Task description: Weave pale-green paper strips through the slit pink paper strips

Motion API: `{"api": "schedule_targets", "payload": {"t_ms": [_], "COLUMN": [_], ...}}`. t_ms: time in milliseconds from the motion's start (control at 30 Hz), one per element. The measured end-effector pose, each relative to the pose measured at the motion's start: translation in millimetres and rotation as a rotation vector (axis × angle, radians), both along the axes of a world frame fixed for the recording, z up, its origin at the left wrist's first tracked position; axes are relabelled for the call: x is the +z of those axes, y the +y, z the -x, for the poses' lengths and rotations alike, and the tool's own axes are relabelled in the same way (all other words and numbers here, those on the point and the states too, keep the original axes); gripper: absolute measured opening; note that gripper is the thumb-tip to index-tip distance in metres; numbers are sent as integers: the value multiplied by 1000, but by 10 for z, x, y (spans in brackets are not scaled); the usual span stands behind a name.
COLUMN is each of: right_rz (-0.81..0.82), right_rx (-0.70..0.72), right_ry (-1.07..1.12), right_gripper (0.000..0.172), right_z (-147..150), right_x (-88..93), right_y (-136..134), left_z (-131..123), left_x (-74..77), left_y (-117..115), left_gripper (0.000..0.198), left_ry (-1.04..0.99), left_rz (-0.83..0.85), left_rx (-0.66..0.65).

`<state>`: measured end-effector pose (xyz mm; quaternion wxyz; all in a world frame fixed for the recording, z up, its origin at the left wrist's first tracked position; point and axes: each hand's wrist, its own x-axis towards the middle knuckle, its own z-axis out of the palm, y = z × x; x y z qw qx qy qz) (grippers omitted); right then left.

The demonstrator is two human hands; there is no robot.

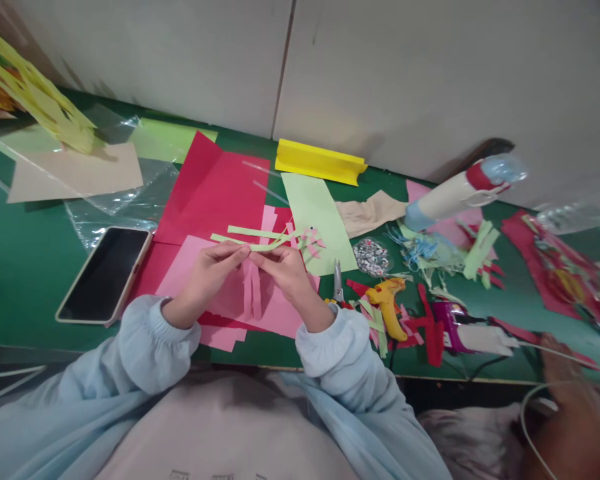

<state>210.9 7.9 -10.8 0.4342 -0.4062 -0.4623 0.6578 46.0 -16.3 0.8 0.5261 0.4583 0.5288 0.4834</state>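
Note:
My left hand (215, 270) and my right hand (286, 270) meet over pink paper sheets (183, 273), thumbs and fingers closed. Between them they pinch a light green paper strip (261, 247), which runs out past the left fingertips. Another green strip (250, 232) lies just behind it. Pink paper strips (251, 293) hang or lie below the fingertips; whether they are joined to the green strip I cannot tell. Beyond my right hand is a small cut-paper piece (311, 239) in green and pink with a dark dot. Red paper (213, 187) lies under and behind the pink sheets.
A phone (105, 275) lies to the left. On the right are scissors (338, 281), a yellow glue gun (390, 307), a container of small beads (373, 257), paper scraps, a bottle (455, 197) and a purple device (449, 323). Another person's hand (563, 373) is at the far right.

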Motion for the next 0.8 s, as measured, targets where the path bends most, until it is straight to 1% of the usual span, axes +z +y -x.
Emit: {"api": "schedule_targets", "payload": {"t_ms": [167, 333, 500, 667, 800], "right_rz": [-13, 16, 27, 77, 48], "right_rx": [15, 29, 41, -23, -8], "right_ry": [-52, -105, -46, -21, 16], "right_gripper": [30, 29, 31, 35, 34], "right_z": [-20, -24, -28, -15, -12], "right_x": [3, 41, 54, 34, 46], "right_y": [0, -6, 1, 8, 9], "left_z": [5, 11, 27, 35, 33], "left_x": [59, 73, 35, 51, 47], "left_y": [-8, 5, 19, 8, 8], "left_gripper": [23, 23, 26, 28, 28], "left_ry": [29, 79, 64, 99, 109], "left_rz": [37, -12, -21, -4, -23], "left_rx": [-26, -22, -17, -16, -22]}}
